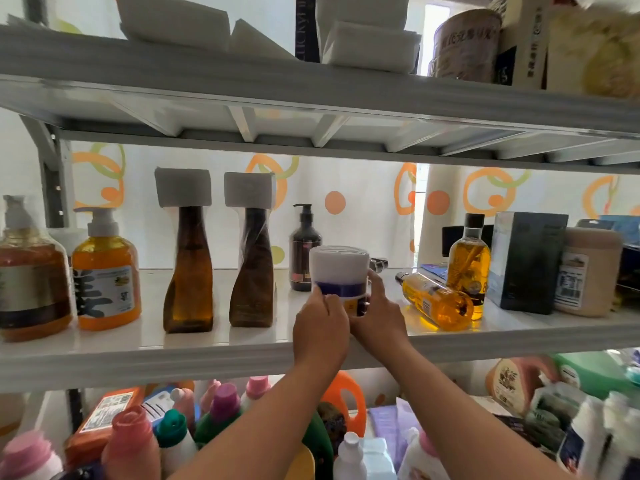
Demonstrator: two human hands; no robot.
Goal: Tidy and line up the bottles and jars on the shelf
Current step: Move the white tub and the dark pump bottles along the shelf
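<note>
A white jar [339,271] with a wide white lid and a blue band stands near the front of the middle shelf [214,351]. My left hand [320,329] grips its left side and my right hand [375,311] grips its right side. Left of it, in a row, stand two amber pump bottles [104,271], then two tall brown bottles [188,268] capped with white blocks. A dark pump bottle [304,251] stands behind the jar. To the right a yellow oil bottle [436,301] lies on its side in front of an upright one [469,258].
A dark box [526,261] and a beige container [588,271] stand at the shelf's right end. The upper shelf [311,88] holds white boxes and a tin. Below, many detergent bottles [221,414] crowd together under my forearms.
</note>
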